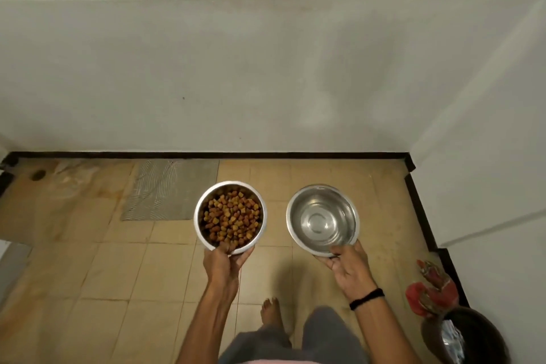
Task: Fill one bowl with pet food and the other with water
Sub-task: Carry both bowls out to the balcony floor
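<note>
My left hand [223,264] grips the near rim of a steel bowl [199,216] that is heaped with brown pet food kibble [232,217]; my thumb lies over the rim. My right hand [350,270] grips the near rim of a second steel bowl [292,210], which holds clear water [320,217]. Both bowls are held level above the tiled floor, side by side, the food bowl on the left.
Beige floor tiles [147,275] run to a white parapet wall [236,83] ahead and a white wall [487,156] on the right. A grey mat [171,189] lies at left. A dark bin [472,337] and a red cloth [431,292] stand at lower right. My bare foot [270,312] is below.
</note>
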